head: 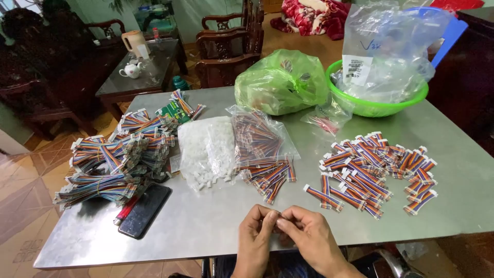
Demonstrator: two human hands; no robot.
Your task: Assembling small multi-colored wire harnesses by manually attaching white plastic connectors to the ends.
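My left hand (256, 231) and my right hand (304, 232) meet at the near edge of a grey metal table (206, 221). Their fingertips pinch together around something very small, which the fingers hide. Just beyond them lies a loose heap of short multicoloured ribbon cables (267, 177) spilling from a clear bag (257, 136). A pile of small white plastic connectors (206, 149) sits to the left of that bag. More short ribbon cables with white ends (375, 170) are spread out to the right.
Bundled ribbon cables (113, 164) are stacked at the left, with a black phone (145, 210) and a red pen (125, 210) in front. A green plastic bag (280, 82) and a green bowl (381, 105) holding clear bags stand at the back. Wooden chairs and a glass coffee table stand beyond.
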